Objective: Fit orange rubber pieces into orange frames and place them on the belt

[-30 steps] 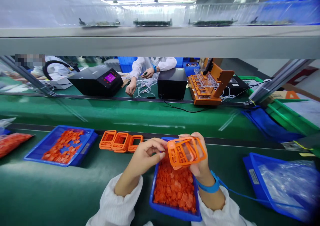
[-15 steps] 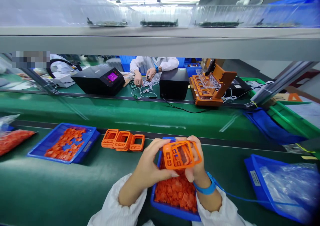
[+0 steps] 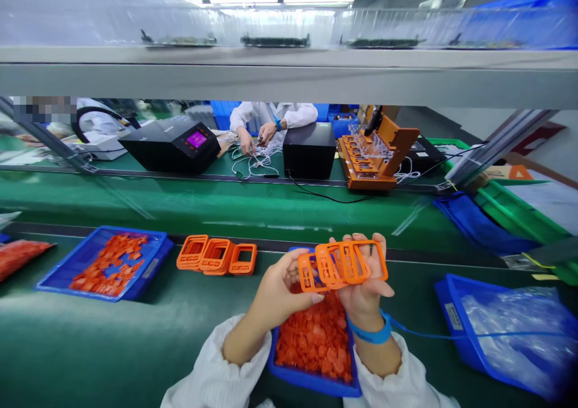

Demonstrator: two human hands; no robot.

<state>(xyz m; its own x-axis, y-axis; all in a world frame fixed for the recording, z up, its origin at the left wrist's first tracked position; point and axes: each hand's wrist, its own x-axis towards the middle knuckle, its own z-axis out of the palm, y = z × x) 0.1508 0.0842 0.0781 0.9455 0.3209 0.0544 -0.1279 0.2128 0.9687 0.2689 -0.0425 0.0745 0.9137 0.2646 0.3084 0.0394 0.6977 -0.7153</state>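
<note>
Both my hands hold up an orange plastic frame (image 3: 343, 265) with several rectangular openings. My right hand (image 3: 366, 290) grips it from behind and below, fingers showing through the openings; a blue wrist strap (image 3: 370, 334) circles that wrist. My left hand (image 3: 282, 290) pinches the frame's left end. Directly beneath lies a blue tray (image 3: 311, 379) full of small orange parts. Three similar orange frames (image 3: 217, 255) lie in a row on the green belt to the left.
A second blue tray of orange parts (image 3: 102, 263) sits at the left, with a bag of orange parts (image 3: 18, 254) beyond it. A blue tray with clear plastic bags (image 3: 506, 327) is at the right. Across the belt, another person's hands (image 3: 255, 137) handle white cables between black boxes.
The orange frame has been lifted and turned flatter, now spread wider to the right. My left hand has shifted its pinch to the frame's left end.
</note>
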